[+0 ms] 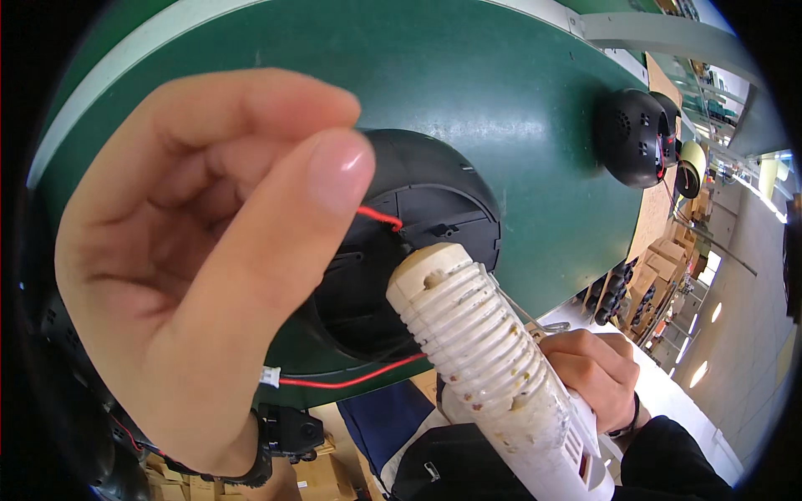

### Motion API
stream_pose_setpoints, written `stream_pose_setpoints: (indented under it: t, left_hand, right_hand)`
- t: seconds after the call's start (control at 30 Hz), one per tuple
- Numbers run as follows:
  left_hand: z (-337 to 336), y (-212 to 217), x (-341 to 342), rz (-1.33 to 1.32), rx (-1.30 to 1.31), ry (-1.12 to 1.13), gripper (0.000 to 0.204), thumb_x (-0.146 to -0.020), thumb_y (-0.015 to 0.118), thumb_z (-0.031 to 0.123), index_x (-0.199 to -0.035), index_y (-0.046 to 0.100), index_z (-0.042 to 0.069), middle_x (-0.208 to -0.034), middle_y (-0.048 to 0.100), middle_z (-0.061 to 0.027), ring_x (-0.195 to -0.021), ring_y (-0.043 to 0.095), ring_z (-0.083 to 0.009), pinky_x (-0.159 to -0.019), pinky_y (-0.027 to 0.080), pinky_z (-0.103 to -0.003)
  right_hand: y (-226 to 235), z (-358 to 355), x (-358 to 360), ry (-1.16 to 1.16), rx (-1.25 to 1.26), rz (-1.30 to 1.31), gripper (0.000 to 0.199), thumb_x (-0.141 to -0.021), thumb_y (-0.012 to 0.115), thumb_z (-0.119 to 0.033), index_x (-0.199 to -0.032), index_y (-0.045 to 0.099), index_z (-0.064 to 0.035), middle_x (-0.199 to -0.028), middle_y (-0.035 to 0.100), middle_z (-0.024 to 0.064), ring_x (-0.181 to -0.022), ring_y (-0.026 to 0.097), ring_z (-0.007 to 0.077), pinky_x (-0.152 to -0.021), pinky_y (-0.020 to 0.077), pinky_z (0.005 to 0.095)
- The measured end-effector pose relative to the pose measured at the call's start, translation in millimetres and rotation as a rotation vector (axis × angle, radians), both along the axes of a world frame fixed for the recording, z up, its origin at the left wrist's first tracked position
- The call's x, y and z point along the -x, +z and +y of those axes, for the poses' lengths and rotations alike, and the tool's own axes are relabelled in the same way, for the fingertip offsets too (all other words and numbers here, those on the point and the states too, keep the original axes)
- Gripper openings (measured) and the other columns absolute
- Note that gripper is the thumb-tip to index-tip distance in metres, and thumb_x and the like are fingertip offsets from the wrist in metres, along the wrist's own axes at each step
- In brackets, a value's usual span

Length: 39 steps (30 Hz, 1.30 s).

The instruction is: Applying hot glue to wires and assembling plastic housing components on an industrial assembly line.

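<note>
The left hand [217, 242] is nearest, thumb and forefinger tips almost meeting; I cannot tell whether they pinch the red wire [383, 220] emerging behind them. The right hand [595, 371] grips a white ribbed tool [468, 321], its blunt end before the round black shell [434, 175], which sits by the table [543, 167]'s near edge. A red lead [338, 385] ends in a white connector [270, 377]. Farther off, another black shell [626, 138] stands at the table's right edge.
</note>
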<state>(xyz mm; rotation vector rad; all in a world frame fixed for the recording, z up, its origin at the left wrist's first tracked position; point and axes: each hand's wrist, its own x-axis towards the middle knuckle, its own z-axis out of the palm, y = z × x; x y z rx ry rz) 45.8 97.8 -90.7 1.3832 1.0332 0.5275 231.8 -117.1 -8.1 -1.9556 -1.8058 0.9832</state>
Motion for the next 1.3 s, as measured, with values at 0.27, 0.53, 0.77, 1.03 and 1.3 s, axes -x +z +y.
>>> stream_pose_setpoints:
  t: [0.27, 0.53, 0.77, 1.03, 1.3]
  left_hand:
    - [-1, 3, 19, -0.119, -0.025, -0.172, 0.034, -0.094, 0.066, 0.015, -0.122, 0.057, -0.003, -0.076, 0.055, 0.0003, -0.063, 0.046, -0.0033, -0.056, 0.035, -0.018]
    - [-3, -3, 32, -0.2, 0.011, -0.144, 0.031, -0.102, 0.052, 0.018, -0.122, 0.057, -0.005, -0.082, 0.059, -0.0042, -0.071, 0.051, -0.0063, -0.063, 0.038, -0.019]
    - [-35, -15, 17, 0.033, -0.079, 0.208, 0.038, -0.098, 0.042, 0.01, -0.13, 0.058, -0.004, -0.112, 0.066, -0.0149, -0.099, 0.064, -0.0206, -0.079, 0.051, -0.03]
    - [-73, 25, 44, 0.241, -0.04, -0.372, 0.109, -0.07, 0.078, 0.002, -0.155, 0.01, -0.004, -0.157, 0.024, -0.0281, -0.147, 0.027, -0.0387, -0.119, 0.027, -0.04]
    - [-93, 37, 15, 0.348, -0.324, -0.106, 0.126, -0.058, 0.094, 0.024, -0.153, 0.016, -0.004, -0.149, 0.035, -0.0291, -0.136, 0.039, -0.0413, -0.114, 0.035, -0.045]
  right_hand:
    - [4, -5, -7, -0.017, -0.014, 0.006, 0.031, -0.078, 0.072, -0.018, -0.097, 0.061, 0.0034, -0.091, 0.065, 0.0151, -0.066, 0.066, 0.0262, -0.051, 0.0522, 0.0327]
    - [12, -11, 1, -0.104, 0.006, -0.054, 0.028, -0.083, 0.075, -0.019, -0.104, 0.066, -0.004, -0.102, 0.07, 0.0132, -0.072, 0.072, 0.0234, -0.054, 0.0565, 0.0299]
    - [25, -5, -9, -0.142, 0.095, 0.143, 0.031, -0.081, 0.073, -0.012, -0.109, 0.065, -0.0031, -0.108, 0.069, 0.015, -0.075, 0.073, 0.0275, -0.061, 0.0594, 0.0328]
    - [42, -25, -16, -0.233, -0.004, 0.333, 0.045, -0.075, 0.078, -0.015, -0.112, 0.061, 0.0032, -0.106, 0.067, 0.0186, -0.089, 0.068, 0.0334, -0.077, 0.0537, 0.0369]
    - [17, -76, -24, -0.403, -0.154, -0.042, 0.055, -0.075, 0.069, -0.017, -0.126, 0.054, -0.0039, -0.116, 0.059, 0.0153, -0.097, 0.064, 0.0375, -0.08, 0.0524, 0.0454]
